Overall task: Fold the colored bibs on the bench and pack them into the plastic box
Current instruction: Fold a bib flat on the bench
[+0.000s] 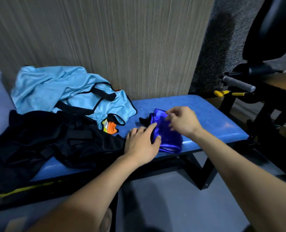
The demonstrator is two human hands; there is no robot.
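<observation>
On the blue desk [206,113], right of the light-blue bib [68,91] heap, the royal-blue bib [167,139] lies folded small, the left hand [143,143] flat-fingered pinning its near edge while the right hand [182,121], fingers loosely curled, seemingly pinches its top to tidy the fold.

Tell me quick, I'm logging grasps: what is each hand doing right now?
Left hand: open, fingers laid flat on the dark blue bib, pressing it to the bench.
Right hand: blurred; fingers curled over the bib's far end, grip cannot be told.
</observation>
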